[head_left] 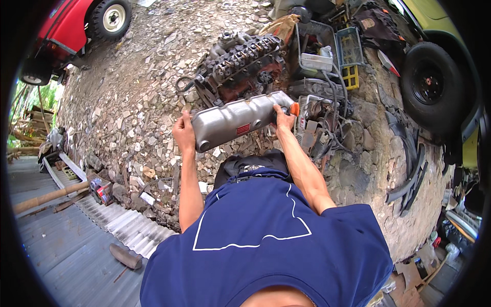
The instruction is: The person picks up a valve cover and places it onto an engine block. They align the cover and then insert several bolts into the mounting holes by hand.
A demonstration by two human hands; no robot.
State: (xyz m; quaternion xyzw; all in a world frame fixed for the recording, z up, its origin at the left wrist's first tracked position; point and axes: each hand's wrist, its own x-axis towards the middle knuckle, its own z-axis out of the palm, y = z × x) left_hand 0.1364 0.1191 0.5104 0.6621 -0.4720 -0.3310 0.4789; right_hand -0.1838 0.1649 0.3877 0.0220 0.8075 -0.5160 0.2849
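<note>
Between my two hands I hold a long silver valve cover (230,122) with a red label on its near side and an orange cap (294,109) at its right end. My left hand (183,132) grips the left end, fingers partly hidden behind it. Near the orange cap, my right hand (283,119) clasps the other end with the thumb on top. Just beyond the cover sits an engine (240,66) on the rubble, its row of valve gear exposed along the top. The cover hangs above the ground, apart from my lap.
Right of the engine stand a grey crate (316,43) of parts, a blue-green basket (349,45) and a heap of metal parts with hoses (319,125). A red vehicle (64,28) is at far left. A large black tyre (428,82) stands at right. Corrugated sheets (66,245) lie lower left.
</note>
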